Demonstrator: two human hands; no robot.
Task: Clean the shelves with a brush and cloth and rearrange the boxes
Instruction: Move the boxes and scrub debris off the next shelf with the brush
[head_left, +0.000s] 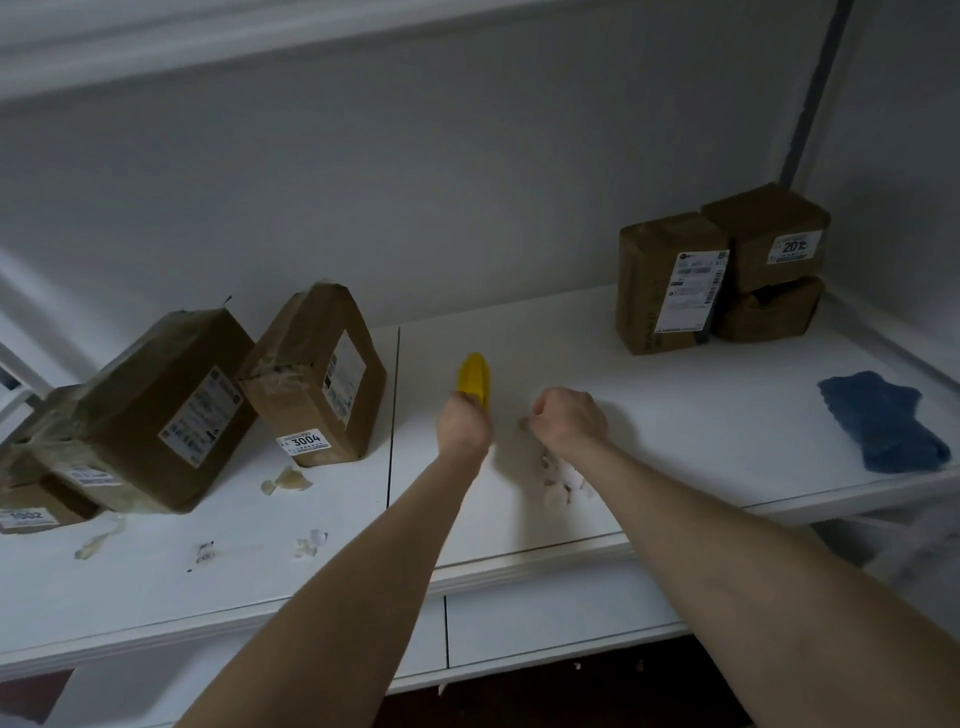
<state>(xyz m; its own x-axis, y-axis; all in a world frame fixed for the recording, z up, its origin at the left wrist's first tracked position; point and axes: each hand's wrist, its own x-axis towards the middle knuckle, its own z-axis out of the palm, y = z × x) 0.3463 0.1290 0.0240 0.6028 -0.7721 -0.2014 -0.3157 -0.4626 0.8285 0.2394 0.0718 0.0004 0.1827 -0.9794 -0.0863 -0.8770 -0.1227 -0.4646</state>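
My left hand (464, 426) grips a yellow brush (474, 378) over the middle of the white shelf (675, 415). Just to its right, my right hand (569, 418) is curled, and a small tan scrap (523, 425) shows at its fingertips. A heap of torn paper and tape bits (561, 483) lies under my right wrist. At the shelf's right end lies a crumpled blue cloth (883, 421). Three brown boxes lean together on the left: a large tilted one (171, 405), one labelled 3004 (317, 374) and one labelled 1002 (31, 509).
Three more brown boxes (670, 286) are stacked in the back right corner. Loose scraps (285, 480) litter the shelf's left front. A dark seam (394, 415) splits the shelf board. Another shelf's underside (156, 47) hangs overhead.
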